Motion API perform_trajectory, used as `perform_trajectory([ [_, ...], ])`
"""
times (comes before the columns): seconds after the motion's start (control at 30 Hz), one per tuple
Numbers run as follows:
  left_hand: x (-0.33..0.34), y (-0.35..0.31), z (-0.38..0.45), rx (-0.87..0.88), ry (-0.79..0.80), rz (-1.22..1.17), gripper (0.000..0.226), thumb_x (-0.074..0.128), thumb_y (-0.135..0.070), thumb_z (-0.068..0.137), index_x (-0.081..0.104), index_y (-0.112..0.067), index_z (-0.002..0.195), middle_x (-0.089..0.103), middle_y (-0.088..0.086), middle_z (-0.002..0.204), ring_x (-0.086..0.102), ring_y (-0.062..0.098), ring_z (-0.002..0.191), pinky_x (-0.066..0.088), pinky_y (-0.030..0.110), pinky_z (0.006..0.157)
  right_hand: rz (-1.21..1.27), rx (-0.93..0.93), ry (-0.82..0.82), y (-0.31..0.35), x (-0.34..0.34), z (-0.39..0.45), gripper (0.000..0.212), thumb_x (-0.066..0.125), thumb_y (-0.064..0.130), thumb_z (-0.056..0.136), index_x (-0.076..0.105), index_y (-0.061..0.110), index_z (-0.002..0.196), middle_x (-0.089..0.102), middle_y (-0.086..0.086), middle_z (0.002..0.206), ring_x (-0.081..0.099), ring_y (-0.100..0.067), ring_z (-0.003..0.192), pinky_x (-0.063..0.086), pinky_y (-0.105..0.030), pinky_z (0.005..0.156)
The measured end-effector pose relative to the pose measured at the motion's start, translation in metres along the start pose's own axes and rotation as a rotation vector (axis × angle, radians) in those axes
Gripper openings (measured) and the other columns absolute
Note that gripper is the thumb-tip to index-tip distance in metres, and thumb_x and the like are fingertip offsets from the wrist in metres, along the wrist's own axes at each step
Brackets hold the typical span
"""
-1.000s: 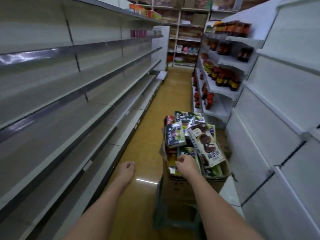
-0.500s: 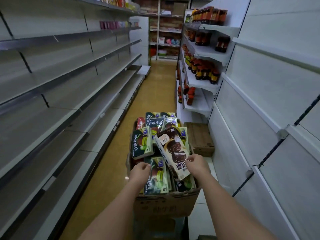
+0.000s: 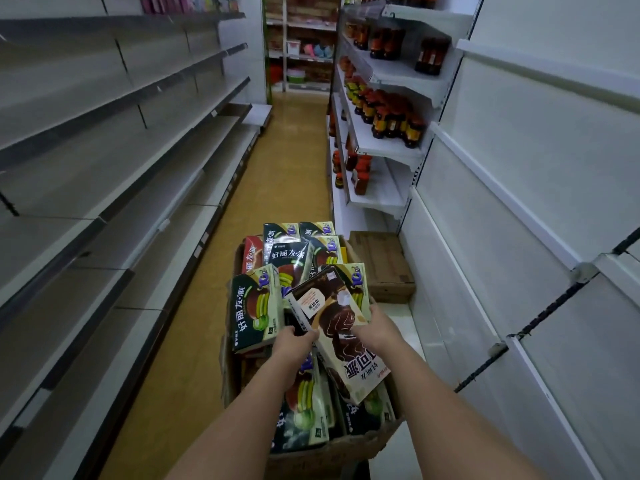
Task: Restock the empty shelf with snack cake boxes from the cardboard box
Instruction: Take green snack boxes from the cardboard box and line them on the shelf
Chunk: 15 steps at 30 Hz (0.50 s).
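Left shelves (image 3: pixel 114 174): long grey metal tiers down the left of the aisle, flat and bare; the restocking target by my reading.
Right shelves (image 3: pixel 391 147): white metal tiers, far right, holding dark bottles (image 3: pixel 391 119) with red caps and orange labels.
Floor (image 3: pixel 277 161): smooth yellow-brown, faintly glossy.
Cardboard box (image 3: pixel 332 448): near centre, open-topped, brown corrugated, near rim soft and crumpled; crammed with snack cake boxes standing and leaning at odd angles.
Closed carton (image 3: pixel 384 265): brown, shut, on the floor just right of and beyond the open one.
Green box (image 3: pixel 256 310): glossy printed card, rectangular, tilted at the left of the pile.
Brown box (image 3: pixel 343 337): pale and chocolate-coloured printed card, flat rectangle, lying slanted on top of the pile, print upside down to the viewer.
Left hand (image 3: pixel 294 341): fingers curled round the left edge of the brown box, gripping it.
Right hand (image 3: pixel 377 330): fingers wrapped on its right edge, gripping.
Step in hand: lifting the brown box out, judged from the two-sided hold.
Doing it well: lift straight up, level, so leaning neighbours are not dragged over; grip by the edges, thin card dents easily; turn the print upright and face outward before setting it on a left shelf.
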State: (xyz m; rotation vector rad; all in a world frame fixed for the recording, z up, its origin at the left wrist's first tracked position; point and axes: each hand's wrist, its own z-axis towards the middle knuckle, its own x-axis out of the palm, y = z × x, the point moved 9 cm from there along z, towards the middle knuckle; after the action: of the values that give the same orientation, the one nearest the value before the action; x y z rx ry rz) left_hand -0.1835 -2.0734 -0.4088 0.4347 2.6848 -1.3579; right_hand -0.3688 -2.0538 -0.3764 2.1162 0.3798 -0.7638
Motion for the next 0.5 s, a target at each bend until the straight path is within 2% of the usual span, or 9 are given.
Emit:
perform_trajectory([
  [0.1, 0.018, 0.004, 0.008, -0.053, 0.053, -0.033, 0.057, 0.056, -0.028, 0.095, 0.034, -0.002, 0.141, 0.046, 0.016, 0.136, 0.048, 0.031, 0.12, 0.041, 0.036, 0.09, 0.016, 0.017, 0.012, -0.002, 0.007, 0.01, 0.061, 0.059, 0.027, 0.082, 0.032, 0.022, 0.137, 0.057, -0.008, 0.124, 0.059, -0.028, 0.108, 0.05, -0.043, 0.092],
  [0.2, 0.027, 0.008, 0.019, -0.077, 0.044, -0.125, 0.054, 0.061, -0.024, 0.092, 0.039, -0.003, 0.136, 0.052, 0.015, 0.129, 0.052, 0.031, 0.115, 0.045, 0.037, 0.09, -0.031, 0.021, 0.015, -0.006, 0.011, 0.019, 0.069, 0.058, 0.035, 0.078, 0.028, 0.028, 0.14, 0.055, -0.007, 0.131, 0.055, -0.03, 0.115, 0.047, -0.047, 0.096],
  [0.33, 0.032, 0.009, 0.023, -0.118, 0.015, -0.207, 0.044, 0.06, -0.012, 0.092, 0.04, -0.006, 0.131, 0.056, 0.016, 0.122, 0.056, 0.028, 0.097, 0.046, 0.037, 0.077, -0.173, 0.002, 0.048, -0.007, 0.011, 0.023, 0.068, 0.057, 0.041, 0.085, 0.027, 0.029, 0.145, 0.047, -0.006, 0.139, 0.036, -0.031, 0.13, 0.036, -0.044, 0.106],
  [0.4, 0.033, 0.011, 0.023, -0.127, 0.008, -0.221, 0.043, 0.06, -0.008, 0.09, 0.041, -0.005, 0.129, 0.057, 0.016, 0.117, 0.056, 0.027, 0.092, 0.046, 0.036, 0.074, -0.192, -0.022, 0.072, -0.008, 0.014, 0.024, 0.073, 0.059, 0.045, 0.084, 0.025, 0.027, 0.147, 0.045, -0.006, 0.141, 0.032, -0.032, 0.132, 0.034, -0.044, 0.108],
  [0.43, 0.033, 0.01, 0.021, -0.122, 0.001, -0.23, 0.043, 0.061, -0.007, 0.089, 0.042, -0.005, 0.127, 0.058, 0.016, 0.115, 0.057, 0.027, 0.091, 0.047, 0.036, 0.073, -0.198, -0.034, 0.093, -0.008, 0.016, 0.023, 0.081, 0.061, 0.053, 0.079, 0.025, 0.027, 0.146, 0.045, -0.006, 0.141, 0.033, -0.032, 0.132, 0.034, -0.043, 0.108],
  [0.5, 0.033, 0.009, 0.017, -0.095, -0.016, -0.251, 0.041, 0.064, -0.009, 0.088, 0.046, -0.006, 0.124, 0.06, 0.014, 0.11, 0.058, 0.025, 0.089, 0.047, 0.032, 0.067, -0.176, -0.048, 0.132, -0.012, 0.024, 0.025, 0.108, 0.062, 0.078, 0.054, 0.024, 0.03, 0.143, 0.046, -0.006, 0.14, 0.04, -0.031, 0.13, 0.038, -0.046, 0.106],
])
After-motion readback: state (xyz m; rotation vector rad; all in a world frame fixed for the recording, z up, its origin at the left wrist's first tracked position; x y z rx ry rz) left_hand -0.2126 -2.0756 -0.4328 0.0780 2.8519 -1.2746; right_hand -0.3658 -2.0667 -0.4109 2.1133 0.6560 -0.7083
